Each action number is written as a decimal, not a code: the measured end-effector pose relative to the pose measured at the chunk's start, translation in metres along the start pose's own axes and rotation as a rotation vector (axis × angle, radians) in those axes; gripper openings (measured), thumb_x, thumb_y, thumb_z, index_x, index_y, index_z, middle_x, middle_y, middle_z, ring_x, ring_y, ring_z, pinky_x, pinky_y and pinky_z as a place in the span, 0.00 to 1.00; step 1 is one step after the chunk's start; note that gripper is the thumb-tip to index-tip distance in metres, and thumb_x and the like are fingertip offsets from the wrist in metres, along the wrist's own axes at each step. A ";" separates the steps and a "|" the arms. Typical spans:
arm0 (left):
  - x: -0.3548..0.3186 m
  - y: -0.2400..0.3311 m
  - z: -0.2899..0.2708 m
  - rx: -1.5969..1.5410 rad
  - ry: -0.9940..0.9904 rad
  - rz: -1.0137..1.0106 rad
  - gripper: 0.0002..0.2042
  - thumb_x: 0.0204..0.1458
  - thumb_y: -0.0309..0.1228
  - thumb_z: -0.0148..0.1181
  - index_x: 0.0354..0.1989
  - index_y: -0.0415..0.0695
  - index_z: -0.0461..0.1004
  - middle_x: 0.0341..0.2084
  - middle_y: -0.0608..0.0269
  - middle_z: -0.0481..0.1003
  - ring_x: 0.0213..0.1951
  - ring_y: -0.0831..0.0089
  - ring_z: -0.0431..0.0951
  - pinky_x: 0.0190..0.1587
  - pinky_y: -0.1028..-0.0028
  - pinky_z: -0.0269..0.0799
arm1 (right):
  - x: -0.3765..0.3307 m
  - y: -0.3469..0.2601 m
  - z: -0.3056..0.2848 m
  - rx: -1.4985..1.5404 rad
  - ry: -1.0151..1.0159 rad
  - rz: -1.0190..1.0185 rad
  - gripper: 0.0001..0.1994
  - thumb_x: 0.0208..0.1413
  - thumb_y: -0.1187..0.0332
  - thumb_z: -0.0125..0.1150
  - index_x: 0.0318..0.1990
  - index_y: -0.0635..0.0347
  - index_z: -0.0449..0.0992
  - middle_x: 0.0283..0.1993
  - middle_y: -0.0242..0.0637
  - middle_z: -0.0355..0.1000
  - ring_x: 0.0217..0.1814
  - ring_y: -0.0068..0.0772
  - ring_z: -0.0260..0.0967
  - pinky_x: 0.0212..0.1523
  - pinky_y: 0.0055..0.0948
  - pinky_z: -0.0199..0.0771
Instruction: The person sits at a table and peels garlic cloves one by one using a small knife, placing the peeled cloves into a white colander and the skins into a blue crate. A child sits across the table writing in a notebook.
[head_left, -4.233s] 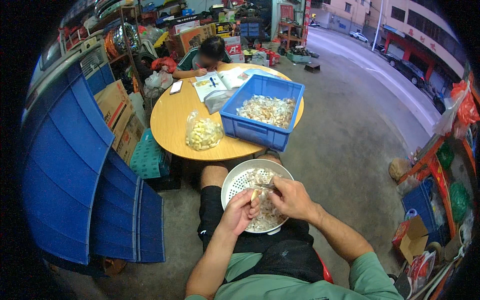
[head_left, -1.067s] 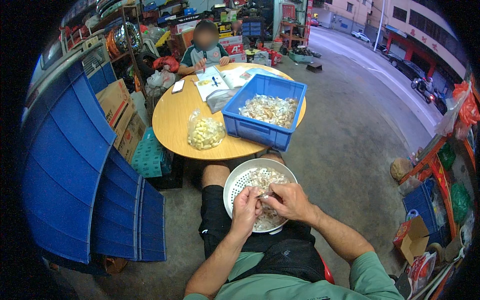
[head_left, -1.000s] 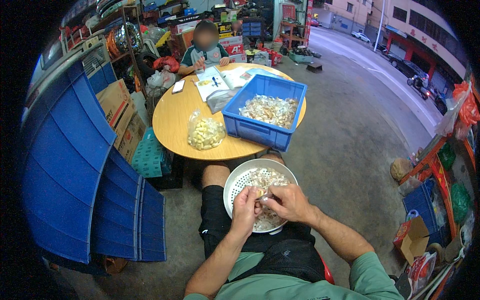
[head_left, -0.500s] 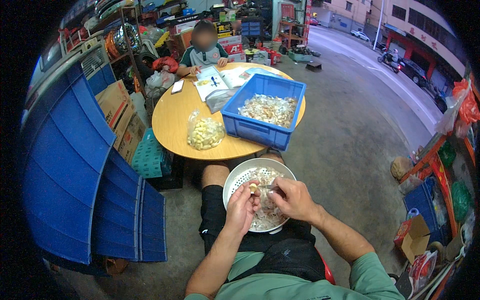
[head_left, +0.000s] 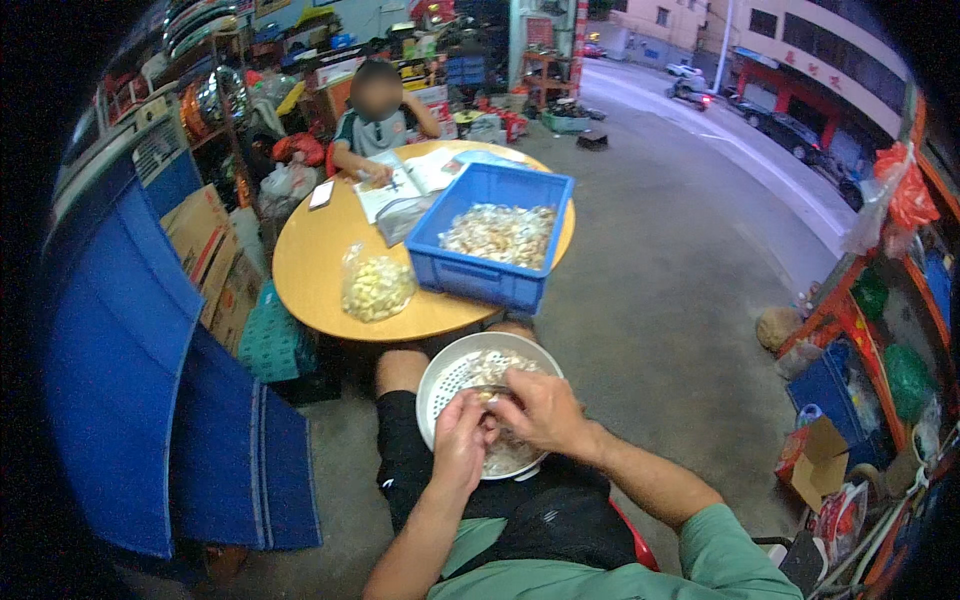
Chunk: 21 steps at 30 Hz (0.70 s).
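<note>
A white colander (head_left: 429,408) with a perforated wall rests on my lap, partly filled with pale, papery garlic cloves and skins (head_left: 508,458). Over it, my left hand (head_left: 459,432) pinches a small yellowish garlic clove (head_left: 487,396) between thumb and fingertips. My right hand (head_left: 546,412) is closed round a small knife, its dark blade (head_left: 489,388) lying against the clove. The fingers cover the knife's handle and most of the clove. Both hands meet at the clove.
On the round wooden table (head_left: 310,262) stand a blue crate (head_left: 478,283) of unpeeled garlic, a clear bag of peeled cloves (head_left: 378,288), an open book (head_left: 378,205) and a phone (head_left: 321,195). A person (head_left: 378,125) sits across. Blue panels (head_left: 120,360) stand left, cluttered shelving (head_left: 880,340) right.
My right hand has closed in over the left, bringing the blade onto the clove. The seated person has raised one arm to the head. The whole view has shifted slightly.
</note>
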<state>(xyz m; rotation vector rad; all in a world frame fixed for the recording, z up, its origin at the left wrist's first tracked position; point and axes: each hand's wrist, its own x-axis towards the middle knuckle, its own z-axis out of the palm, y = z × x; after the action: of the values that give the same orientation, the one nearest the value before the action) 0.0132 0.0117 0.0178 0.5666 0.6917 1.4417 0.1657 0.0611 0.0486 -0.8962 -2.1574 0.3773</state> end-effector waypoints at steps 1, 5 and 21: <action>-0.001 0.000 0.001 0.002 0.002 0.012 0.06 0.68 0.31 0.48 0.46 0.43 0.69 0.34 0.68 0.73 0.30 0.82 0.69 0.29 0.81 0.65 | 0.000 -0.001 0.001 0.006 0.022 0.000 0.13 0.56 0.63 0.63 0.32 0.63 0.69 0.29 0.53 0.73 0.33 0.60 0.73 0.33 0.52 0.72; 0.000 -0.004 -0.002 -0.034 -0.050 0.034 0.07 0.68 0.31 0.47 0.46 0.43 0.69 0.36 0.67 0.73 0.32 0.81 0.70 0.31 0.79 0.66 | 0.000 -0.004 0.001 0.025 0.075 -0.022 0.13 0.55 0.64 0.63 0.30 0.64 0.69 0.28 0.51 0.73 0.31 0.57 0.73 0.31 0.50 0.71; 0.001 -0.003 -0.002 -0.154 -0.026 0.050 0.13 0.66 0.32 0.53 0.55 0.41 0.70 0.40 0.63 0.75 0.39 0.76 0.75 0.40 0.78 0.71 | -0.002 -0.013 -0.015 0.212 -0.143 -0.047 0.12 0.56 0.64 0.65 0.32 0.65 0.74 0.25 0.52 0.72 0.27 0.54 0.73 0.29 0.45 0.70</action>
<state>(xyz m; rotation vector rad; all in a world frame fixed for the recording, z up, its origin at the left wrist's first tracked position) 0.0140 0.0123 0.0138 0.4843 0.5434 1.5169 0.1714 0.0502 0.0645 -0.7168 -2.2135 0.6502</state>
